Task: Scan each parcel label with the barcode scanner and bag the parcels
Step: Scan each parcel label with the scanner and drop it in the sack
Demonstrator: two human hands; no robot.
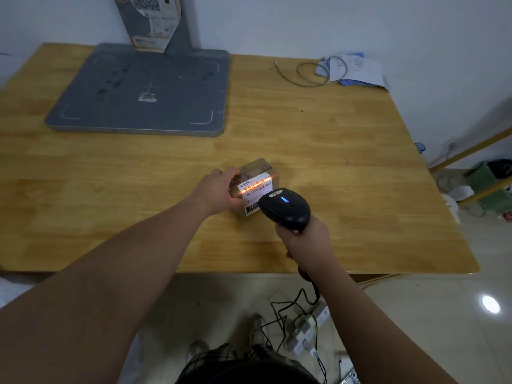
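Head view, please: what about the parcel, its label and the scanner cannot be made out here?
- Head view: label, lower corner, hidden behind barcode scanner.
- Head view: label's small print, too small to read.
- Head view: parcel, left side, covered by left hand.
- Head view: scanner trigger, hidden under right hand.

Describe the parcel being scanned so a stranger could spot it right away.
On the wooden table, look nearer than the big grey pad at its far left. A small brown parcel sits there, held by the left hand, beside the black scanner. Only it has a white label crossed by an orange light line.
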